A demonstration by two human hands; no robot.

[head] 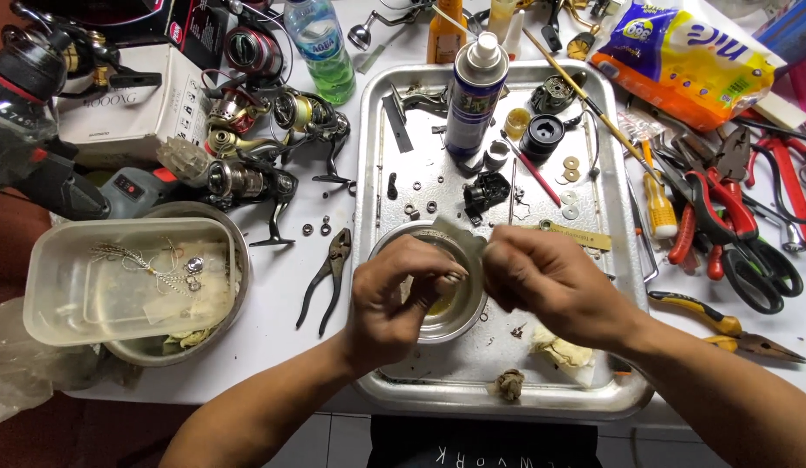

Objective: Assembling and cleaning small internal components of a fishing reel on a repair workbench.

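Observation:
Both hands meet over a small round metal bowl with yellowish liquid, standing on a metal tray. My left hand pinches a small part at its fingertips above the bowl. My right hand is closed around a piece of pale tissue that sticks out between the two hands. What exactly the small part is cannot be made out. A tall spray can stands upright at the back of the tray, with small black reel parts and washers scattered near it.
Left of the tray lie pliers, several fishing reels, a clear plastic tub on a metal bowl and a water bottle. To the right lie red-handled pliers, yellow-handled pliers and a snack bag. Dirty rag scraps sit on the tray's near edge.

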